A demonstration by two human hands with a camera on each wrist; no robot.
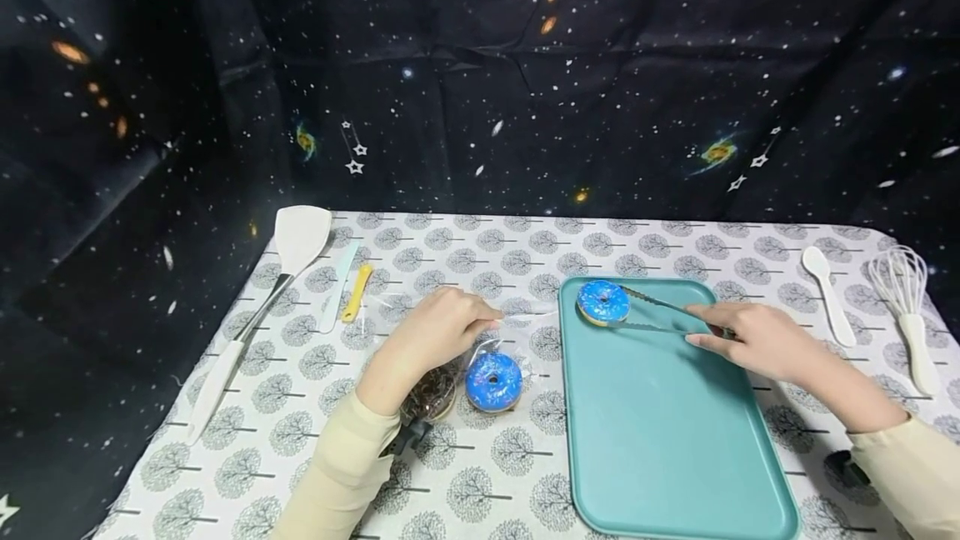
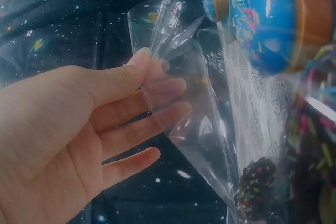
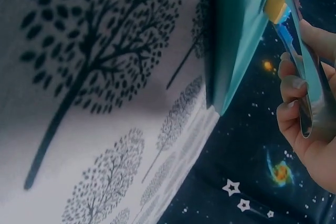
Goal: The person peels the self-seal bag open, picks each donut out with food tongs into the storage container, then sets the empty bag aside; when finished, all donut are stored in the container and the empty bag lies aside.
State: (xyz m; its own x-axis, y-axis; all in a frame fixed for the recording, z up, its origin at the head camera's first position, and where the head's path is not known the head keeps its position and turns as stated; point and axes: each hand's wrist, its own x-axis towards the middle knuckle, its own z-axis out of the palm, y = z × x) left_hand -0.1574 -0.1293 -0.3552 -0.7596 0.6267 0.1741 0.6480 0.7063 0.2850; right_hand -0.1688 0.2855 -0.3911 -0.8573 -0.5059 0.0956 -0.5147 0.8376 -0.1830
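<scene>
My left hand (image 1: 438, 325) pinches the edge of a clear plastic bag (image 2: 181, 51) between thumb and index finger, with the other fingers extended behind the film. Beside and below that hand lie a blue-iced donut with sprinkles (image 1: 480, 388) and a chocolate donut (image 1: 433, 397), partly hidden by the wrist. My right hand (image 1: 753, 340) grips metal tongs (image 1: 656, 328). Between the tongs' tips is another blue-iced donut (image 1: 594, 307), at the far left corner of the teal tray (image 1: 675, 423). Whether it touches the tray I cannot tell.
At left lie a white spatula (image 1: 300, 236), a pale blue-and-white knife (image 1: 341, 286) and a yellow-handled utensil (image 1: 358, 292). A white spoon (image 1: 828, 294) and a whisk (image 1: 909, 315) lie at right. Tree-patterned cloth (image 1: 495, 482) covers the table; a dark starry curtain (image 1: 480, 123) hangs behind.
</scene>
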